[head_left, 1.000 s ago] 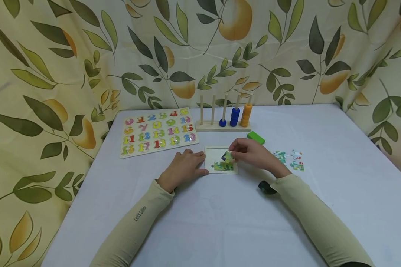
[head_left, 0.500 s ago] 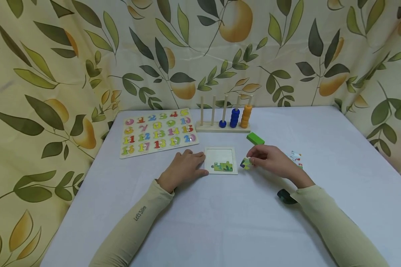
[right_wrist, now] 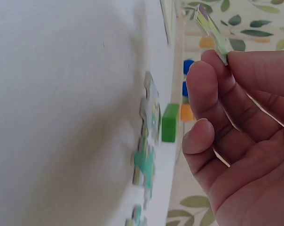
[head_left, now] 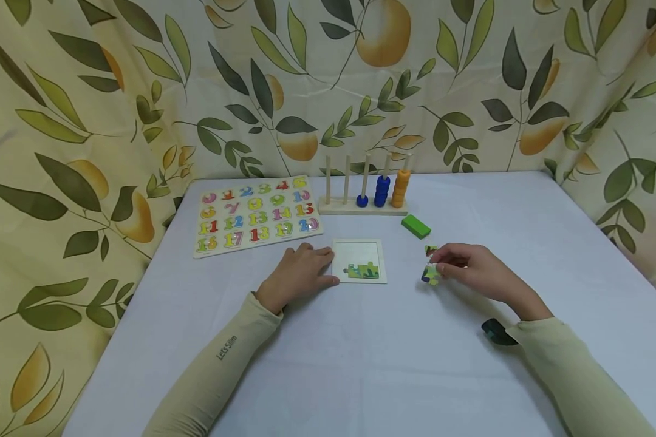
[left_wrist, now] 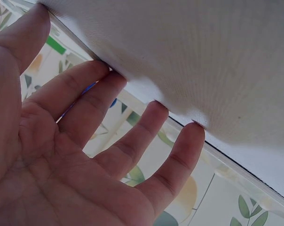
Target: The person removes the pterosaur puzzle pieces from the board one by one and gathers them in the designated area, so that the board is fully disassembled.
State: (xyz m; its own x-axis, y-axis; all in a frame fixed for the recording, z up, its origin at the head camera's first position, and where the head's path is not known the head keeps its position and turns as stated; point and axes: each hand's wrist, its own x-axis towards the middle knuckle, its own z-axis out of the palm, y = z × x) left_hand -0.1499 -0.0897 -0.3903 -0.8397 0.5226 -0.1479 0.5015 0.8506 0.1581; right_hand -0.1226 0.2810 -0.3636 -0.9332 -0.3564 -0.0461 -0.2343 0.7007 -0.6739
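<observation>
My right hand (head_left: 481,276) pinches a green and purple jigsaw piece (head_left: 430,275) between thumb and fingers, right of the puzzle tray. In the right wrist view that jigsaw piece (right_wrist: 211,29) is tilted, held at the fingertips. A white square puzzle tray (head_left: 384,262) bears joined green pieces (head_left: 362,271) along its bottom side. At the tray's left edge rests my left hand (head_left: 295,276), thumb and fingers spread. The left wrist view shows the left hand's fingertips (left_wrist: 189,134) against the white surface. More loose jigsaw pieces (right_wrist: 144,160) lie below the right hand, mostly hidden by it in the head view.
A number board (head_left: 259,215) lies at the back left. Beside it stands a wooden peg rack (head_left: 336,207) with blue and orange beads. A green block (head_left: 416,226) sits in front of the rack. Patterned cloth (head_left: 328,91) hangs behind the table.
With the jigsaw piece in its fingers, my right hand has moved rightward from over the tray to the loose pieces. My left hand stays at the tray's edge.
</observation>
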